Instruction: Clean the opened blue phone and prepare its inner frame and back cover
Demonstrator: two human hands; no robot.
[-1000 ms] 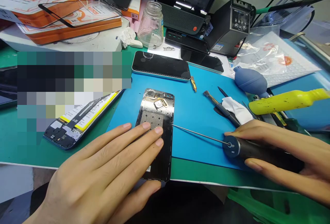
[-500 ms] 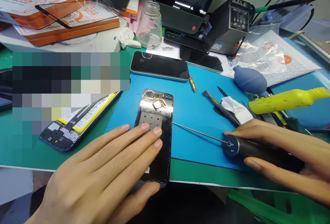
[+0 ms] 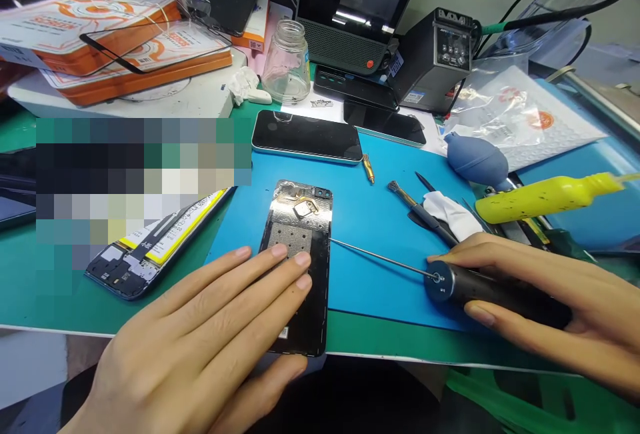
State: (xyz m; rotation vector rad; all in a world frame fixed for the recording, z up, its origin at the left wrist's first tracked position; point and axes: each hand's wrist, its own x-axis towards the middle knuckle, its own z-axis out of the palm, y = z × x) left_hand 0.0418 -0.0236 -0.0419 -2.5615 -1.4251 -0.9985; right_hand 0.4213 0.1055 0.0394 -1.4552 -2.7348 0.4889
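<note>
Left hand spread flat on phone back cover; right hand grips electric screwdriver — tip at cover's edge.

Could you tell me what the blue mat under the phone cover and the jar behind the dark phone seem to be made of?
The blue mat looks like matte silicone or rubber: flat, even colour, no glare. The jar looks like clear glass: see-through, with bright highlights, though clear plastic cannot be ruled out.

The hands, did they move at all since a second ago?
Hardly. The left hand still presses flat on the phone back cover, and the right hand still grips the electric screwdriver, its tip at the cover's edge. Only the camera view shifted slightly.
</note>
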